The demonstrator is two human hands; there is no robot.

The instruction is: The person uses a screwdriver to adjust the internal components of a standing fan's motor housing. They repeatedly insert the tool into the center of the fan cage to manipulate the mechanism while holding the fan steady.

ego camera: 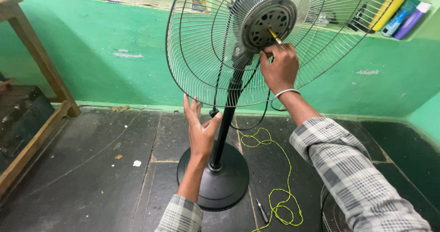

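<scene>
A tall black stand fan (228,122) stands in the middle of the floor, and everything else is told from it. Its blades are off, so the round motor (266,19) shows in front of the wire guard (201,53).

The right hand (279,67) is up at the motor. Its fingers are pinched together on a screwdriver (275,35) with a yellowish shaft, and the tip pokes into the motor's middle. The grip is likely tight so the tool stays straight.

The left hand (200,129) is lower, just under the bottom edge of the guard and beside the fan's pole. Its fingers are spread apart and hold nothing (it seems ready to steady the guard so the fan does not wobble).

A black cord hangs down behind the pole. A thin yellow string (279,186) curls on the floor to the right of the fan's round base (215,177), and a small pen-like tool (261,211) lies next to it. Another wire guard (332,213) peeks in farther right.

The floor (91,168) is dark stone slabs, dusty, with small scraps. Behind the fan is a green wall (101,48). A wooden frame (36,76) leans far to the left.
</scene>
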